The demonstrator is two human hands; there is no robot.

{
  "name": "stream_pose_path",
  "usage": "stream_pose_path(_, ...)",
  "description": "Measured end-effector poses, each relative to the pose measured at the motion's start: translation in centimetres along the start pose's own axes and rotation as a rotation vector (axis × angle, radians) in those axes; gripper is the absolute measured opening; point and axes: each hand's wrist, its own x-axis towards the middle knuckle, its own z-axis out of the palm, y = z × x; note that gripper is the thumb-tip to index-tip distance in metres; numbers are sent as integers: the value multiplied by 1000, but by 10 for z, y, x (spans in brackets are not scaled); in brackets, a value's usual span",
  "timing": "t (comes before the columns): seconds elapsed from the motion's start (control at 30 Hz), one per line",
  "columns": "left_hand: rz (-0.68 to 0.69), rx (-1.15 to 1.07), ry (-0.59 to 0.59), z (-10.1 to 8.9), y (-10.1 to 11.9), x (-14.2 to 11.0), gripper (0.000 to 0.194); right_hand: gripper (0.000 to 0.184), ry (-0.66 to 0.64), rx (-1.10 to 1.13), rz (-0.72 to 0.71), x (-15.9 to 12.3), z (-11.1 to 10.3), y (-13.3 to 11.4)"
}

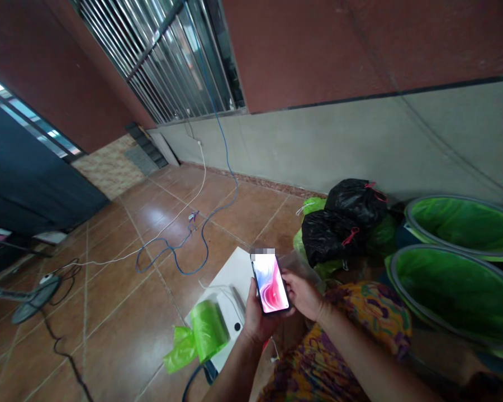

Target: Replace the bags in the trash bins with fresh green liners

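Observation:
A smartphone [270, 285] with its screen lit in white, blue and red is held upright over my lap. My left hand [255, 315] wraps round its left side and lower back. At its right edge, the fingers of my right hand [304, 293] are closed against the phone; their tips are partly hidden. Just left of my left hand, a roll of green plastic bags [208, 330] lies on a white board or box [238, 259], its loose end hanging over the side. Patterned orange and purple cloth [360, 312] covers my legs.
Two bins lined with green bags, a near bin [452, 296] and a far bin [465, 226], stand at the right. Tied black bags [331, 234] lie by the wall. A blue cable [207, 240] and a white cord [167, 226] cross the tiled floor; a round stand base [36, 301] sits left.

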Motion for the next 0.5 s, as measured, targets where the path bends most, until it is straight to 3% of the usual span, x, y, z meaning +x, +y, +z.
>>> stream_pose_path(0.27, 15, -29, 5, 5, 0, -2, 61, 46, -112, -47, -43, -8, 6, -7)
stream_pose_path(0.5, -6, -13, 22, -3, -1, 1, 66, 62, -84, -178, -67, -12, 7, -2)
